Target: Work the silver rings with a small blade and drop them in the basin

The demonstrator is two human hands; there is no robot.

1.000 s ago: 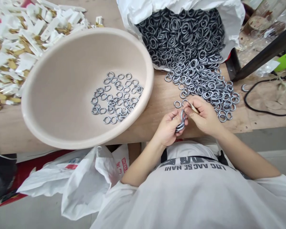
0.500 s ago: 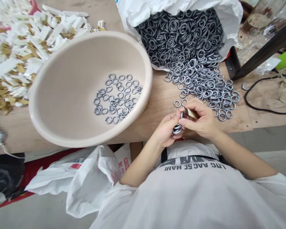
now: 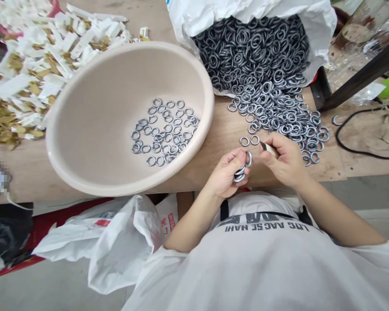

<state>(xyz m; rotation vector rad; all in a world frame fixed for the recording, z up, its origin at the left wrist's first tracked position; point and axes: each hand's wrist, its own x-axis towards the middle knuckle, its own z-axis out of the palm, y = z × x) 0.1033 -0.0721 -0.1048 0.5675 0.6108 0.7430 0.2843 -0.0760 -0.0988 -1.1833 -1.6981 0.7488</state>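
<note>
My left hand (image 3: 228,172) is closed around several grey metal rings (image 3: 240,172), with one ring standing up at the fingertips. To its right, my right hand (image 3: 283,160) grips a small knife (image 3: 268,148) with a dark blade end and a pale handle; its tip points left. The two hands are a little apart, over the table's front edge. Just beyond them two loose rings (image 3: 250,141) lie on the wood. A beige basin (image 3: 94,116) to the left holds more rings (image 3: 164,134) on its lower right side.
A white sack (image 3: 320,26) lies open at the back, its dark rings (image 3: 256,56) spilling forward onto the table. White and tan pieces (image 3: 52,60) are heaped at the left. On the right are a dark metal leg (image 3: 359,73) and a black cable (image 3: 359,151).
My right hand has moved right with the knife, away from the rings in my left hand. A ring there now shows clearly. The whole view has shifted slightly.
</note>
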